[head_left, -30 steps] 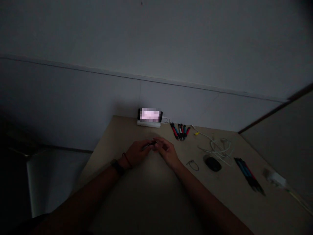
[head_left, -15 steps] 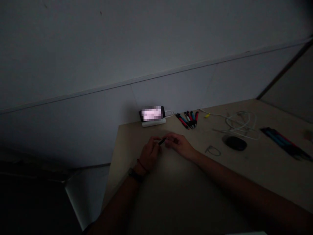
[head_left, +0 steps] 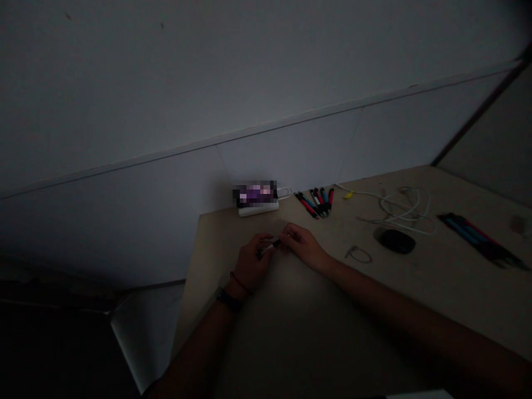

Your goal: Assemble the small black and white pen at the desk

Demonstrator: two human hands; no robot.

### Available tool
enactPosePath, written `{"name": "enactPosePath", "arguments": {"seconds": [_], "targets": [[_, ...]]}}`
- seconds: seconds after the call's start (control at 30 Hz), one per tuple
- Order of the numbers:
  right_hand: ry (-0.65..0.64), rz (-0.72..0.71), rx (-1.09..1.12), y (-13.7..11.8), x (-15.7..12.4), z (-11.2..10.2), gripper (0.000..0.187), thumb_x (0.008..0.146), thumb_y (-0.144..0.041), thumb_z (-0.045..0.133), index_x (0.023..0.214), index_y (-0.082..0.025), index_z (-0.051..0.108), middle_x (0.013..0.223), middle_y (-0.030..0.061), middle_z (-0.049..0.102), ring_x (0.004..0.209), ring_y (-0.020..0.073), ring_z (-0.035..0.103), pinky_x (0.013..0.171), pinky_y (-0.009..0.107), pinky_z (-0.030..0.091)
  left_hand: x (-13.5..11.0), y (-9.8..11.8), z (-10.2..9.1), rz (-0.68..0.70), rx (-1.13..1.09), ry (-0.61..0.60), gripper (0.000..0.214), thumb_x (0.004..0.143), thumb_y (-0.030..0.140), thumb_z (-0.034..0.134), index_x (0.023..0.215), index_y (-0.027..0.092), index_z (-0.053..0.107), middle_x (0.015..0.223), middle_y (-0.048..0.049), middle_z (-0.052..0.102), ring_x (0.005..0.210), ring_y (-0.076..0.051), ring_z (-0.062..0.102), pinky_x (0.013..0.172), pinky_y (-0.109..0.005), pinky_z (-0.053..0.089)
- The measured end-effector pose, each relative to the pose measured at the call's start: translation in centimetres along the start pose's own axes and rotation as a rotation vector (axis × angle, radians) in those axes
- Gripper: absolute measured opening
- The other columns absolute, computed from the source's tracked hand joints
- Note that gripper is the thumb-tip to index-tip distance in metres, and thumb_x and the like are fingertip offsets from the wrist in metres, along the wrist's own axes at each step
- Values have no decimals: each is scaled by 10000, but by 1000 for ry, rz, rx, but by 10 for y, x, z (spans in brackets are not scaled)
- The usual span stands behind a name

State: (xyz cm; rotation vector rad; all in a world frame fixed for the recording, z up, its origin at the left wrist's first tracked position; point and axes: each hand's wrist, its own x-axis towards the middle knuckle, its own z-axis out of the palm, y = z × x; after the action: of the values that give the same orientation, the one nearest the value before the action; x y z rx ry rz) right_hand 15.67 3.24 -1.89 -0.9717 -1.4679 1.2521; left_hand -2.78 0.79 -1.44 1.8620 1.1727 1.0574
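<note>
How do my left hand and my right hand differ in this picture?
Your left hand has a dark wristband and a reddish cord at its wrist; your right hand has neither. Your left hand is at the paler end of what looks like a pen, your right hand at its darker end. Both hands have fingers on it.

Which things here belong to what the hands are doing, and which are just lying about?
In the job:
slim dark-and-pale piece, between left hand and right hand
perhaps also the coloured pens near the wall

Apparently just lying about, untouched:
black mouse
white cable
small grey loop
dark coloured bundle
phone and white block
</note>
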Motion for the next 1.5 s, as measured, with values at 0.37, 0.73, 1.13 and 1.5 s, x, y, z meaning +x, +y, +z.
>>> {"name": "enactPosePath", "arguments": {"seconds": [0.37,0.73,1.13,1.5], "targets": [[-40,43,-84,-3,0,-1,541,877,-693,568,629,-213,527,477,-30,528,430,111,471,456,255,355,0,-2,1,12,96,43,186,909,324,673,1041,213,744,975,-43,796,876,-194,745,797,-301,579],[-68,2,-12,0,-1,0,411,861,-612,645,828,-207,585,555,-39,583,468,121,529,477,250,420,0,1,1,-4,99,53,208,923,334,641,1034,209,764,961,-52,797,872,-198,738,811,-309,568],[-60,-1,79,-4,-3,2,430,824,-578,702,1022,-208,610,586,-57,594,475,133,573,466,253,454,2,0,1,-27,99,79,255,915,399,663,1033,190,751,837,-40,773,714,-166,684,675,-274,524],[-59,47,-6,-2,-1,-1,458,812,-652,672,737,-218,544,499,-50,556,425,116,497,438,240,372,2,0,0,-27,67,66,203,882,339,706,1030,208,752,953,-53,794,867,-198,738,794,-307,571]]}}
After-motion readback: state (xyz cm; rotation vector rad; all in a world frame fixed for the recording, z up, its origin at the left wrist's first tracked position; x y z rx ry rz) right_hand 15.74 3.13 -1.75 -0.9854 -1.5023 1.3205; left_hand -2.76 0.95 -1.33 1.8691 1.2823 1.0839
